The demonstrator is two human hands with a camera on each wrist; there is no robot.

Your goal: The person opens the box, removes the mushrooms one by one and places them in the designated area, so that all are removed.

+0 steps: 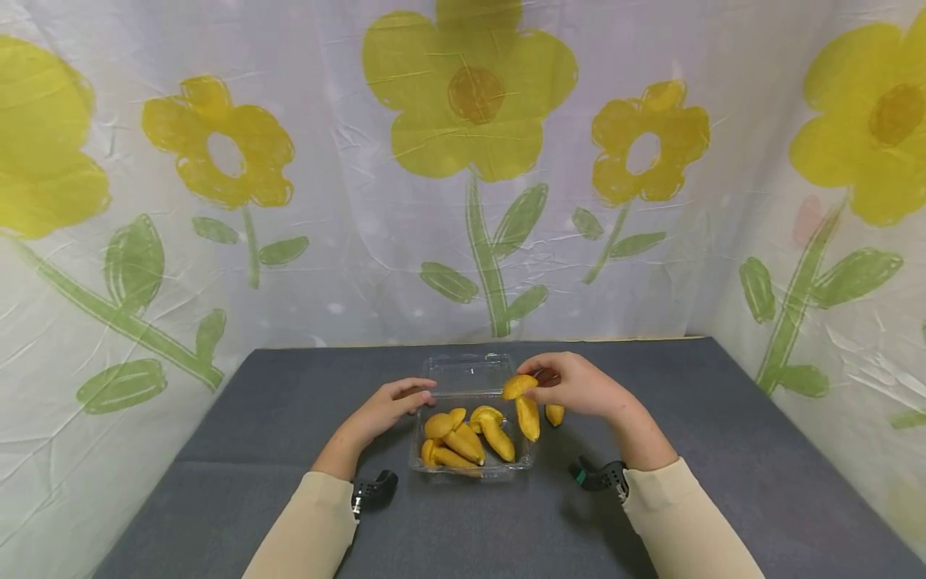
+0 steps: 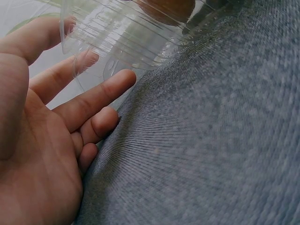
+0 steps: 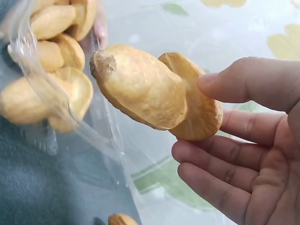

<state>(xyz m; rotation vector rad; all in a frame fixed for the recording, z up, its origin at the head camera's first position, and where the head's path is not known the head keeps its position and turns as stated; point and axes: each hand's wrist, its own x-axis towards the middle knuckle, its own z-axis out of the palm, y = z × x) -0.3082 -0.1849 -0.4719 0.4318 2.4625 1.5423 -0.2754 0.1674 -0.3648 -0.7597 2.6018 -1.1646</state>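
Through my feed, the right hand (image 1: 577, 384) pinched a mushroom (image 1: 528, 416) over the clear box (image 1: 501, 472), toward the tabletop's (image 1: 463, 535) far edge; the left hand (image 1: 387, 412), fingers loosely extended, gripped nothing.

mushrooms (image 1: 497, 438) in box (image 1: 499, 474), lid (image 1: 466, 373) behind, table (image 1: 463, 531) beneath
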